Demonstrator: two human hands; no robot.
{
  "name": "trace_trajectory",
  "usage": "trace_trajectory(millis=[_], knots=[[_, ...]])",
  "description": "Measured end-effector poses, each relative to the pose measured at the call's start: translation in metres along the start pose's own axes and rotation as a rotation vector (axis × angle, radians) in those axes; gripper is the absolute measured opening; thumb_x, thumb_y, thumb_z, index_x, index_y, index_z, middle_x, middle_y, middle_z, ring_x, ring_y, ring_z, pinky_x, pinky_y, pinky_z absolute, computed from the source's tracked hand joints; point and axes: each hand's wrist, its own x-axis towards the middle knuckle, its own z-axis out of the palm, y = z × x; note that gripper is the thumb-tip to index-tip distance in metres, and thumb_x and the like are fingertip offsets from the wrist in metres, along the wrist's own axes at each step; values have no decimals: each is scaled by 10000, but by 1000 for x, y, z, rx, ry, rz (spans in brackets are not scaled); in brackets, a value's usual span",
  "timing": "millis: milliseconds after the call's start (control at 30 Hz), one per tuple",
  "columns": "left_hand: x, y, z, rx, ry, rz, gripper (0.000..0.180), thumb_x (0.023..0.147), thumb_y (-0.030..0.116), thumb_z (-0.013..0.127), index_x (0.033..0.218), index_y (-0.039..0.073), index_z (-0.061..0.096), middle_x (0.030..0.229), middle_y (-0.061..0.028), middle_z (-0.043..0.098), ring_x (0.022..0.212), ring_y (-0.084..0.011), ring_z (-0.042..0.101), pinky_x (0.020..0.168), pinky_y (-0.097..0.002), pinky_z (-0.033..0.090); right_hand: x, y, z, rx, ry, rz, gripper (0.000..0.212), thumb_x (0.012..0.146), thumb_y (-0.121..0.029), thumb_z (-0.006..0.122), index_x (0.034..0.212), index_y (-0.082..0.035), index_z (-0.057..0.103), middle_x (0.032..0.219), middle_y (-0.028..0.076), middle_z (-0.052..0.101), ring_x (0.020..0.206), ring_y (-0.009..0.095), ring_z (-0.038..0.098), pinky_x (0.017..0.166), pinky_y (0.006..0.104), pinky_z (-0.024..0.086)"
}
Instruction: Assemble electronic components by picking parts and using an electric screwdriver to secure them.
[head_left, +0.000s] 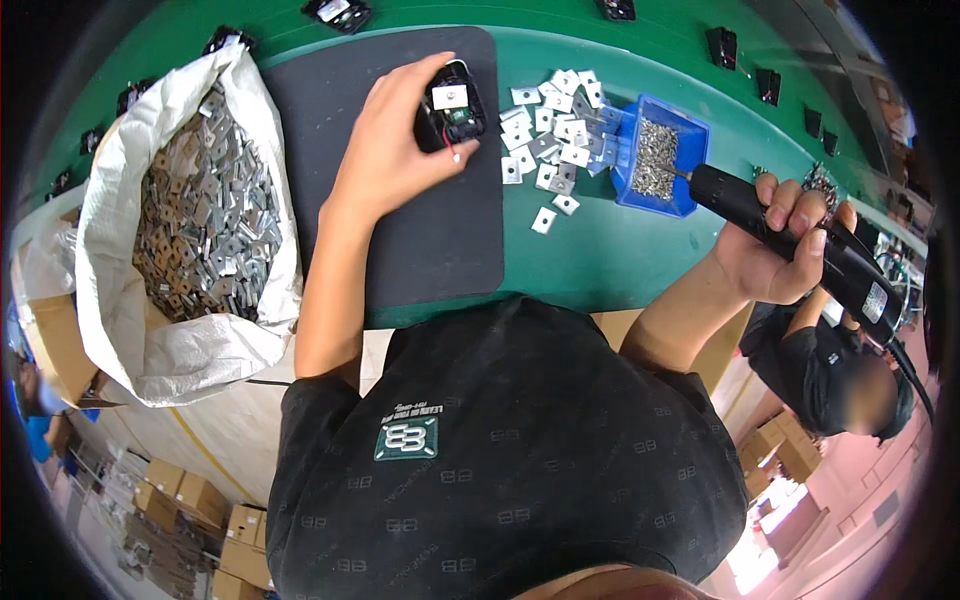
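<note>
My left hand (pixel 400 140) is closed around a small black plastic housing (pixel 468 112) above the dark grey mat (pixel 430 235). Inside the housing show a square metal plate (pixel 450 97) with a hole, a bit of green circuit board and a red wire. My right hand (pixel 785 240) grips a black electric screwdriver (pixel 745 205), its bit pointing left over the blue bin (pixel 690 205). Small screws (pixel 655 160) fill that bin; whether the bit touches them I cannot tell. Between mat and bin lies a loose spread of square metal plates (pixel 545 125).
A white woven sack (pixel 105 250) full of metal plates stands left of the mat. Several black housings (pixel 722 47) sit along the green bench's (pixel 590 270) far side. A cord (pixel 910 375) trails from the screwdriver. Another person (pixel 840 370) is at the right.
</note>
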Motion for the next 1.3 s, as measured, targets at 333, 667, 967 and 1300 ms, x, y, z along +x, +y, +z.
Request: trace_trajectory(millis=[333, 667, 967, 1300], knots=[[41, 34, 3, 129, 20, 86, 707, 594, 205, 790, 1227, 59, 511, 1141, -143, 579, 1045, -310, 563, 910, -373, 438, -4, -7, -34, -18, 165, -42, 424, 796, -107, 533, 1213, -97, 452, 733, 44, 510, 604, 169, 466, 637, 383, 410], [94, 36, -1, 239, -211, 9, 666, 647, 150, 725, 1235, -5, 453, 1157, -218, 521, 1092, -365, 503, 946, -372, 401, -7, -2, -33, -32, 249, -6, 414, 817, -124, 525, 1223, -97, 446, 740, 37, 523, 611, 162, 467, 633, 377, 410], [37, 86, 28, -47, -383, 119, 766, 566, 50, 741, 1276, 120, 462, 1176, -123, 513, 1020, -329, 544, 827, -378, 488, -5, -15, 14, 318, -109, 89, 363, 790, -212, 614, 1143, -174, 540, 815, -40, 550, 680, 84, 500, 711, 268, 371], [23, 89, 24, -57, -381, 177, 859, 491, 24, 740, 1301, 80, 458, 1262, -111, 522, 1110, -318, 528, 939, -375, 453, -12, -7, 35, 266, -149, 87, 362, 806, -234, 605, 1157, -191, 526, 832, -53, 564, 702, 86, 514, 709, 265, 364]])
